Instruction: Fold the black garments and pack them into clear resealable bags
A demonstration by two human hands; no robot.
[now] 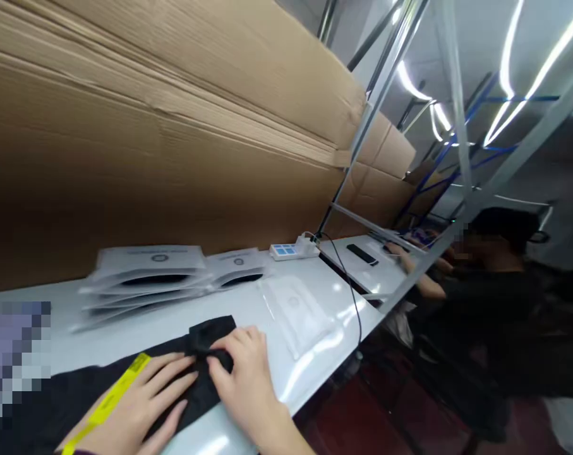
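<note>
White worktable (125, 338) under a wall of flattened cardboard sheets (172, 126), two hands working a black garment (205, 354) at its near edge

Much of the garment runs off the bottom left and is cut by the frame, so its kind cannot be told; a yellow strip (113, 395) crosses it, print too blurred to read. Left hand (134, 404) lies flat on the cloth, fingers spread and pressing rather than gripping. Right hand (246, 373) curls its fingers over the folded end, pinching the fabric. Behind them a smeared stack of clear packets (148, 278) lies by the cardboard, an empty clear bag (298, 313) just right of the hands, a white power strip (293, 249) farther back with a black cable (352, 297) dropping over the edge. A co-worker (480, 297) in dark clothes sits at the next table, partly hidden by a metal frame post (480, 202)
</note>
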